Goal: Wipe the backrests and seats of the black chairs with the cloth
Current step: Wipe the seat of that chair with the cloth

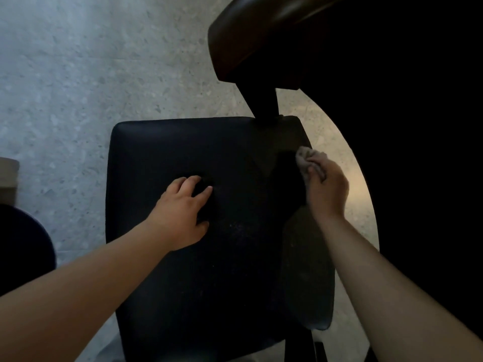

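**Grey floor, black chair, cloth at the seat's edge**

A speckled grey floor (78,87) lies under a black chair, seen from above. Its padded seat (183,283) fills the middle of the view, and the glossy dark backrest (248,35) rises at the top on a dark post (264,103) fixed at the seat's far right corner.

The left hand (180,210) rests on the middle of the seat, fingers spread and relaxed, holding nothing. The right hand (326,189) grips a crumpled pale cloth (304,155), fingers curled round it, at the seat's right edge near the post. The cloth touches the seat's edge there. Fine pale specks show on the seat between the two hands.

At the left edge stand a beige box (7,176) and, below it, a dark rounded shape (23,244) too dim to identify. The right side of the view is in deep shadow.
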`<state>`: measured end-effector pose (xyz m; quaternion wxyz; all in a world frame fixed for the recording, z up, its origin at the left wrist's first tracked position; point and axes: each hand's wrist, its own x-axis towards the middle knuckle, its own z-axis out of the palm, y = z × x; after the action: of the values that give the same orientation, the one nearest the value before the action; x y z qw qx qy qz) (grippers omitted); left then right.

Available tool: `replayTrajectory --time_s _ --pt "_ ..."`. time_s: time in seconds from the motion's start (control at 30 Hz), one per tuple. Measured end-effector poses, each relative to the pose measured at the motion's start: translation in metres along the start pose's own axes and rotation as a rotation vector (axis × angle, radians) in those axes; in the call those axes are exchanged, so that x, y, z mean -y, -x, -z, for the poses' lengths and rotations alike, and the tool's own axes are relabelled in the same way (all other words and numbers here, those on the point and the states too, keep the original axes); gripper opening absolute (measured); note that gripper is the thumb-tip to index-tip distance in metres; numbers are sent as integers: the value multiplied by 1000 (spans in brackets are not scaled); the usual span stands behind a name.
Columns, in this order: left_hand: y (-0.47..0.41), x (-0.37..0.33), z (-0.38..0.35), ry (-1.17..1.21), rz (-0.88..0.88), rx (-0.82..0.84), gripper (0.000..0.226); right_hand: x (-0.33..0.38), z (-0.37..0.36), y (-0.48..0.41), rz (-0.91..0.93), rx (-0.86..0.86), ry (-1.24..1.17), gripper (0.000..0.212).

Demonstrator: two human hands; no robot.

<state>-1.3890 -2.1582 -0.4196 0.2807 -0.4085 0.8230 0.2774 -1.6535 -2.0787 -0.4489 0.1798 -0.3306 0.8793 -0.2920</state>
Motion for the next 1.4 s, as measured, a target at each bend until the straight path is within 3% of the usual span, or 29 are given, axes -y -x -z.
replayTrajectory --time_s 0.1,0.23,0.3,0.43,0.6,0.77,0.93,1.07,1.17,1.3,1.33,1.4 --pt "-1 0 0 13 8 11 84 -3 -7 15 -70 85 19 23" --pt "1 -3 2 -5 17 43 87 8 -5 83 -96 394 -189 22" --pt "1 -5 6 -19 25 72 89 8 2 73 -69 318 -215 24" --pt "2 -10 9 -78 33 83 89 -7 13 1 -39 -50 -16 23" --pt "1 -12 5 -119 49 79 90 -14 -2 14 -93 60 67 25" --pt "0 -12 7 -122 50 87 90 -5 1 103 20 366 -51 20" --pt "-1 -13 7 -133 52 94 91 -18 14 29 -107 -96 -24 23" --pt "1 -14 7 -141 53 88 91 -30 8 -3 -177 13 34 23" --pt "-1 -15 9 -140 60 98 89 -22 9 35 -152 39 -26 20" --pt "0 -14 10 -136 55 108 91 -18 12 98 -103 237 -40 22" --pt "1 -14 9 -138 55 108 91 -15 13 101 -96 213 -46 22" --pt "0 -14 8 -135 57 106 91 -14 16 80 -60 0 5 23"
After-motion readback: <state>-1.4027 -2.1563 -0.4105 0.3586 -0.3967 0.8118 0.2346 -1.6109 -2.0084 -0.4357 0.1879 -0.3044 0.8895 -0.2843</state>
